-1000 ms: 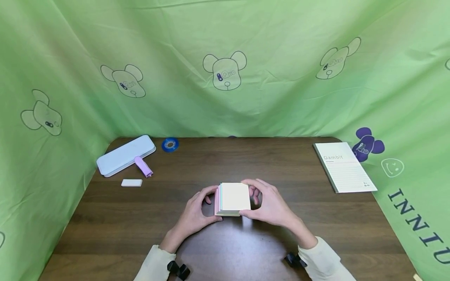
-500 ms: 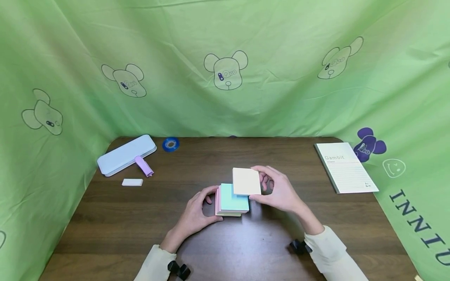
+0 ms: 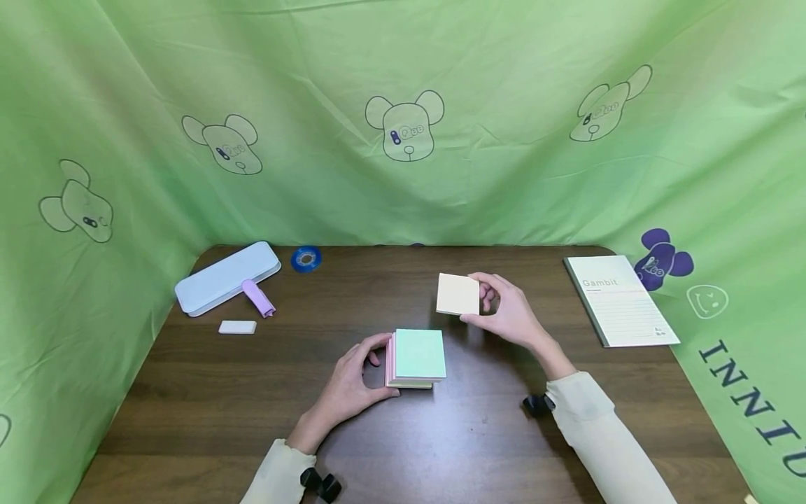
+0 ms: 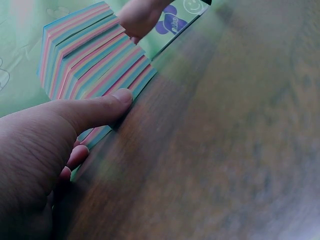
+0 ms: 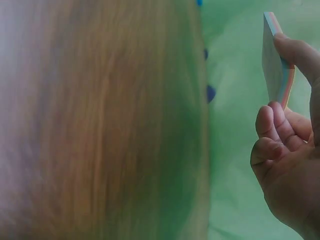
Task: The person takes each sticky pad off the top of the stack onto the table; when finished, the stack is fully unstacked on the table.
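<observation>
A tall stack of sticky notes (image 3: 420,353) with a mint-green top stands on the table in the head view. My left hand (image 3: 343,385) grips its left side, thumb at the near edge and fingers at the far edge. Up close in the left wrist view, the stack (image 4: 95,60) shows pink, blue and yellow layers, with my thumb low on it. My right hand (image 3: 508,311) pinches a thin cream-topped sticky note pad (image 3: 457,294) by its right side, raised beyond the stack. In the right wrist view this pad (image 5: 272,65) has blue, pink and yellowish layers along its edge.
Back left lie a light blue case (image 3: 227,278), a small purple object (image 3: 257,298) against it, a white block like an eraser (image 3: 237,327) and a blue tape roll (image 3: 306,259). A "Gambit" notebook (image 3: 619,301) lies back right. Green cloth (image 3: 403,196) surrounds the table.
My right hand has lifted the cream-topped pad off the stack and carried it away and to the right, baring the mint-green top. My left hand has stayed on the stack.
</observation>
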### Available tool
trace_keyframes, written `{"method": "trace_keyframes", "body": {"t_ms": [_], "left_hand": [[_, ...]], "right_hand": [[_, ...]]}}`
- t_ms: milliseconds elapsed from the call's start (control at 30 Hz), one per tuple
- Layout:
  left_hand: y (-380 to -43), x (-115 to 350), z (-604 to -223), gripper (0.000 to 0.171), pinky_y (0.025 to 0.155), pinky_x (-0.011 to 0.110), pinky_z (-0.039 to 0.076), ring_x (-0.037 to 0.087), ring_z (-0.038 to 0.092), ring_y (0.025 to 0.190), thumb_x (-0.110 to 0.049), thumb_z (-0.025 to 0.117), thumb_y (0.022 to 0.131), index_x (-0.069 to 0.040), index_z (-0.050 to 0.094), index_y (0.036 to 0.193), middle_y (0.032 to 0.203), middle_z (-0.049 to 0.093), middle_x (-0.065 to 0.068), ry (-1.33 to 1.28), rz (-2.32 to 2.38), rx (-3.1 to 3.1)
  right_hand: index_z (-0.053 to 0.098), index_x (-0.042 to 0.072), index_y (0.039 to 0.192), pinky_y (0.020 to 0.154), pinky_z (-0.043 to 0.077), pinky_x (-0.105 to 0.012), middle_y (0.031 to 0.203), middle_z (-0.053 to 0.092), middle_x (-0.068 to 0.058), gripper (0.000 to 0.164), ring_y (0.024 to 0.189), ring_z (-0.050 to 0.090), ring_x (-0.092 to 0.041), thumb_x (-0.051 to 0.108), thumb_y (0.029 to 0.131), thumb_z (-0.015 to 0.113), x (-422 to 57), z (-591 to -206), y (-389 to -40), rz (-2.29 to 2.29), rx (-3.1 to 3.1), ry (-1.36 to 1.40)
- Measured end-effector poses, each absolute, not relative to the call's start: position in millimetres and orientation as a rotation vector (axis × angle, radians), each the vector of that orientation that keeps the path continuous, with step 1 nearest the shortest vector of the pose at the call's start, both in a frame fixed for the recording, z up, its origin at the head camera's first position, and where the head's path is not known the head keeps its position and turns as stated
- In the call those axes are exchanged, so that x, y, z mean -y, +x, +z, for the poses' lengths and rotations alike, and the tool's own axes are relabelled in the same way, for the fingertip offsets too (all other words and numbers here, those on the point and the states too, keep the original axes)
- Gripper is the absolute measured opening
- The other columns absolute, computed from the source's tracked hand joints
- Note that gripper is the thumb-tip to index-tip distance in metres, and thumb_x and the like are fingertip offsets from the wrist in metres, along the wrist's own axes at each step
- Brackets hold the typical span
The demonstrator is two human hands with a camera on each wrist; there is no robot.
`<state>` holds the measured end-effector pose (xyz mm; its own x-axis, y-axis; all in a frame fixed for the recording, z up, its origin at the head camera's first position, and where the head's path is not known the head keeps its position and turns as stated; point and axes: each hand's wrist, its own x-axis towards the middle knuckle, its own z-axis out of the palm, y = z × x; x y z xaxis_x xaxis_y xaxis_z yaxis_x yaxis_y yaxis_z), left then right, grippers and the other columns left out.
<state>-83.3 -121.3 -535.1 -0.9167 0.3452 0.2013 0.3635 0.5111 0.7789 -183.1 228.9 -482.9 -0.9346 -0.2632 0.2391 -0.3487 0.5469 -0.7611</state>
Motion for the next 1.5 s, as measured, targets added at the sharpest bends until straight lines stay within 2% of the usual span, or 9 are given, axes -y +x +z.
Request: {"method": "trace_keyframes", "body": {"t_ms": [167,367,633,900,967,1267,1500], "left_hand": [[-82.4,121.6,-535.1,0.098,0.092,0.035,0.05,0.012,0.058,0.106,-0.021,0.107,0.075,-0.023,0.055,0.159,0.139,0.066,-0.007,-0.622,-1.409,2.726],[-81.2,122.4,-534.8,0.098,0.092,0.034,0.05,0.012,0.058,0.105,-0.021,0.107,0.075,-0.023,0.055,0.159,0.138,0.066,-0.007,-0.626,-1.408,2.724],[-79.9,122.5,-534.5,0.098,0.09,0.033,0.051,0.012,0.057,0.105,-0.022,0.107,0.075,-0.023,0.055,0.159,0.133,0.065,-0.008,-0.619,-1.402,2.731],[-80.1,121.6,-534.0,0.098,0.088,0.031,0.05,0.012,0.057,0.104,-0.022,0.107,0.075,-0.023,0.056,0.159,0.13,0.065,-0.009,-0.616,-1.388,2.733],[-80.7,122.0,-534.7,0.098,0.086,0.03,0.05,0.011,0.056,0.103,-0.022,0.106,0.076,-0.024,0.055,0.159,0.125,0.064,-0.01,-0.618,-1.379,2.733],[-81.4,121.4,-536.7,0.098,0.091,0.032,0.051,0.011,0.057,0.105,-0.021,0.106,0.076,-0.024,0.054,0.16,0.136,0.065,-0.009,-0.627,-1.387,2.738],[-82.7,121.3,-535.9,0.098,0.09,0.032,0.051,0.012,0.057,0.105,-0.022,0.106,0.076,-0.025,0.054,0.16,0.135,0.064,-0.01,-0.626,-1.397,2.739]], "right_hand": [[0.067,0.0,0.141,0.075,0.046,-0.025,0.1,0.061,-0.008,0.074,0.082,0.058,-0.019,0.016,0.078,0.102,-235.0,-496.0,-198.6,1.246,2.749,0.519],[0.067,-0.002,0.141,0.072,0.045,-0.03,0.102,0.061,-0.007,0.076,0.082,0.056,-0.018,0.025,0.079,0.101,-241.6,-508.2,-210.6,1.053,2.844,0.521],[0.054,0.0,0.161,0.073,0.043,-0.037,0.11,0.061,-0.006,0.091,0.083,0.051,-0.018,0.033,0.087,0.096,-244.7,-512.3,-209.1,0.889,2.965,0.502],[0.075,0.007,0.143,0.07,0.043,-0.037,0.107,0.065,-0.006,0.061,0.084,0.055,-0.018,0.026,0.089,0.096,-241.9,-514.3,-201.9,0.944,2.901,0.392],[0.074,0.007,0.143,0.069,0.044,-0.037,0.108,0.066,-0.007,0.06,0.085,0.056,-0.019,0.026,0.091,0.094,-240.3,-514.4,-205.3,0.936,2.897,0.378],[0.071,0.002,0.146,0.073,0.044,-0.038,0.109,0.066,-0.01,0.059,0.09,0.058,-0.023,0.024,0.095,0.09,-235.5,-515.3,-229.3,0.936,2.896,0.342],[0.069,0.003,0.15,0.076,0.044,-0.04,0.113,0.064,-0.012,0.061,0.094,0.058,-0.026,0.024,0.096,0.089,-230.4,-514.3,-245.4,0.943,2.915,0.339]]}}
